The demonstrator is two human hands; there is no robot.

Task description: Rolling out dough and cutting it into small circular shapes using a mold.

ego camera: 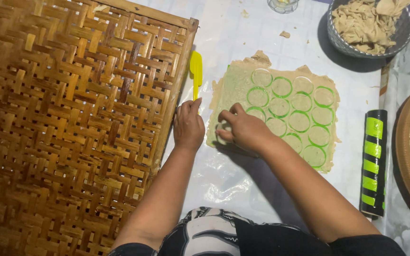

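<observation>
Both hands are working: right hand [245,130] is pinching a cut round off the thin beige dough sheet [281,106] on plastic; left hand [188,125], loosely curled, is resting beside the yellow spatula [196,71]; woven bamboo tray [72,123] is lying alongside; lifting seems to demand gentle peeling

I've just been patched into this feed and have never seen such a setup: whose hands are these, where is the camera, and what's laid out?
It is one camera on the person's head, looking down at their own bare hands. The right hand presses on a flat dough sheet cut into rounds over a green mat. The left hand rests beside it, near a yellow spatula. A woven bamboo tray lies left, a striped rolling pin right, a bowl of dough scraps above.
</observation>
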